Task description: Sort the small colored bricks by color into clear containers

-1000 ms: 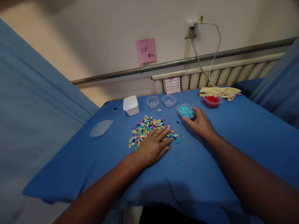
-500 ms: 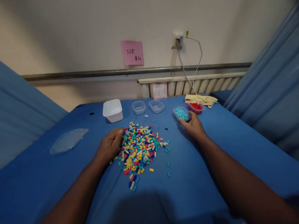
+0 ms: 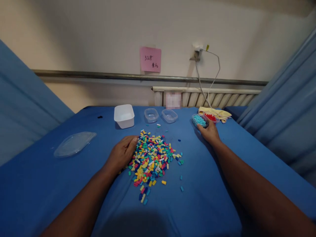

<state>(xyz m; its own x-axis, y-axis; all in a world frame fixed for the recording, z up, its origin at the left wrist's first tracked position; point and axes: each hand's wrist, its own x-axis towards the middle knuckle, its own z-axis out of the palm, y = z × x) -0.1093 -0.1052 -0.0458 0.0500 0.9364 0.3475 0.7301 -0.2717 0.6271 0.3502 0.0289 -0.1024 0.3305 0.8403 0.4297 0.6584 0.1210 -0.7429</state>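
A heap of small plastic bricks (image 3: 153,158) in many colours lies on the blue cloth in front of me. My left hand (image 3: 123,152) rests along the heap's left edge, fingers stretched forward against the bricks, their tips partly hidden. At the back right, my right hand (image 3: 209,131) grips a clear tub of light-blue bricks (image 3: 199,120) by its near right side, thumb in front. Right beside it, partly covered by my hand and that tub, is a tub of red bricks (image 3: 211,117).
Behind the heap stand a white container (image 3: 124,117), a clear tub (image 3: 151,116) and another clear tub (image 3: 170,116). A clear lid (image 3: 74,144) lies at left. A yellow cloth (image 3: 214,113) lies at the back right, below a cable (image 3: 201,86). Blue curtains (image 3: 291,98) hang at both sides.
My right hand has shifted the tub of light-blue bricks closer to the red one, which it now partly covers. My left hand stays at the heap. The whole view has shifted slightly.
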